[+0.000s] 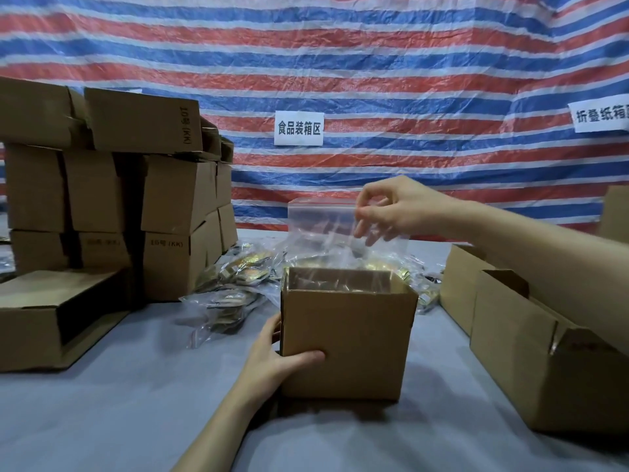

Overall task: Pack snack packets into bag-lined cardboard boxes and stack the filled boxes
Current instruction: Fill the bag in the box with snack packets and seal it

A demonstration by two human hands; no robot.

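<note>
Pinching the clear bag (323,226) at its top right edge with the right fingertips (366,233), thumb and forefinger closing on the film, other fingers curling loosely above. Hovering the right hand (401,209) over the open box (347,342). Wrapping the left hand (269,359) round the box's near left corner, pressing the thumb (306,355) flat across the front face, running the other fingers down the left wall, mostly hidden. Holding the bag upright, long axis vertical, rim edge up, lower end dipping into the box mouth; not seeing how far down. Bracing the box upright on the grey table (119,420), opening facing up, mid-view, just in front of the loose snack packets (238,274). Judging the bag as near weightless, limp, slippery, likely clinging and folding on itself: gripping at the stiffer rim strip, not mid-film. Judging the box as light and stiff, probably sliding on the table if unbraced: taking it at a corner or by both side walls. Seeing stacked boxes (102,185) at far left, more open boxes (544,352) at right.
</note>
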